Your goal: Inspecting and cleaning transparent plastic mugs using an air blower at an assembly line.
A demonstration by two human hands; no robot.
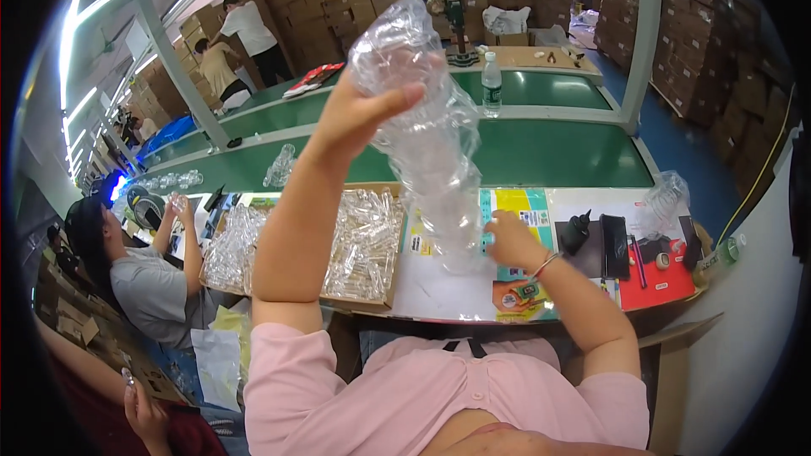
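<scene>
A long, crinkled clear plastic bag stands tilted in front of me, its bottom end over the white tabletop. My left hand is raised and wrapped round its upper part, thumb across the front. What the bag contains, if anything, is hard to make out through the shine. Beside the bag's lower right edge, my right hand has its fingers curled together. Whether these fingers pinch the plastic cannot be seen. Left of the bag, a cardboard box holds many clear tube-like pieces.
A green conveyor runs behind the table, and a water bottle stands beyond. To the right lie a black dropper bottle, a phone, a pen and another clear bag. Co-workers are at the left.
</scene>
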